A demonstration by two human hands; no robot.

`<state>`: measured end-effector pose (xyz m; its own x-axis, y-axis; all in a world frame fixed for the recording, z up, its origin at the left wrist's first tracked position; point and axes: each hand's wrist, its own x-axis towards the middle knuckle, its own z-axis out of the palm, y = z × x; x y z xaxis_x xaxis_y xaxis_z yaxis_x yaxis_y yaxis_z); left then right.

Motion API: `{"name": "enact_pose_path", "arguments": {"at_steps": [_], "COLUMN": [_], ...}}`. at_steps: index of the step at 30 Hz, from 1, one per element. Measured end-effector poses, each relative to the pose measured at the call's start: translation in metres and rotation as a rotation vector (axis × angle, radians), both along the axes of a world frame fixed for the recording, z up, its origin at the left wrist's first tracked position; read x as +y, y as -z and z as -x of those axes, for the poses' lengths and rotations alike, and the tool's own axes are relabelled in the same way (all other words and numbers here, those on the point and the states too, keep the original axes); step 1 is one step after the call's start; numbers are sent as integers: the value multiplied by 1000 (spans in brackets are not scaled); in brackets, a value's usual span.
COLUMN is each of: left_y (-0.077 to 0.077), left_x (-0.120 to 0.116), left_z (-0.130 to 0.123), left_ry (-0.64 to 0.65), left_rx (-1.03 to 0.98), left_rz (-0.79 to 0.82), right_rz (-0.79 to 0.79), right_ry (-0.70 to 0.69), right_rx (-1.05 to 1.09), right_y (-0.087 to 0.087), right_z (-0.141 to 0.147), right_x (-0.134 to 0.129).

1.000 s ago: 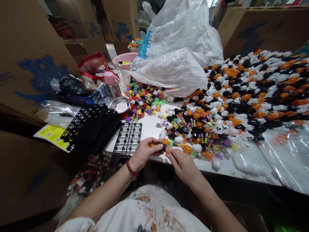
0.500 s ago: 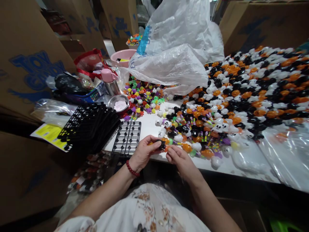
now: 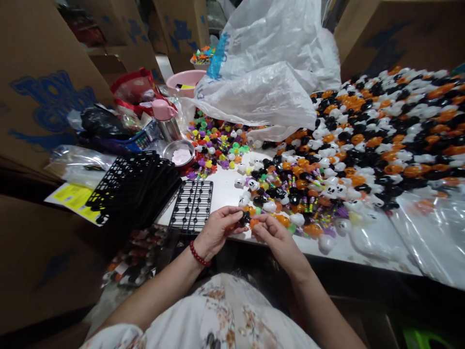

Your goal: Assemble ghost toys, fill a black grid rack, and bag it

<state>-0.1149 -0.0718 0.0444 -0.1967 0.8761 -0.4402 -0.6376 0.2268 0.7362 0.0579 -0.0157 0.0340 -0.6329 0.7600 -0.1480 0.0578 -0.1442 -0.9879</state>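
My left hand (image 3: 218, 228), with a red bead bracelet at its wrist, is closed on a small black plastic toy piece (image 3: 244, 219). Thumb and fingers of my right hand (image 3: 271, 233) pinch a small orange piece (image 3: 254, 223) right against the black one; I cannot tell whether the two are joined. Both hands are above the table's front edge. Just beyond them lies a pile of small orange, black and white toys (image 3: 279, 194), some with ghost or skull faces. A black plastic grid tray (image 3: 192, 206) lies left of my left hand.
Stacked black grids (image 3: 134, 189) stand at the left, near a metal bowl (image 3: 178, 154) and a pink-topped flask (image 3: 165, 118). Colourful small pieces (image 3: 214, 145) lie behind. A large plastic bag (image 3: 261, 92) and a big toy heap (image 3: 392, 131) fill the back and right. Cardboard boxes (image 3: 39, 102) surround the table.
My right fingers have shifted slightly on the orange piece, and more of it shows now. The black piece in my left hand has turned a little. The camera view has moved slightly.
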Motion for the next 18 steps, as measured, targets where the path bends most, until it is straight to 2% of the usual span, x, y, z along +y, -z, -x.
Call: {"name": "enact_pose_path", "arguments": {"at_steps": [3,6,13,18], "left_y": [-1,0,1,3], "left_x": [0,-1,-3,-5], "left_z": [-1,-2,-4,-4], "left_ry": [2,-7,53,60], "left_rx": [-24,-39,-111,-89], "left_rz": [21,11,-11,-25], "right_rz": [47,-14,-429,-347], "right_ry": [-4,-5,166,221], "right_rx": [40,4,-67,-23], "right_y": [1,2,9,10], "right_z": [-2,-3,0,-2], "right_x": [-1,0,-1,-7]}}
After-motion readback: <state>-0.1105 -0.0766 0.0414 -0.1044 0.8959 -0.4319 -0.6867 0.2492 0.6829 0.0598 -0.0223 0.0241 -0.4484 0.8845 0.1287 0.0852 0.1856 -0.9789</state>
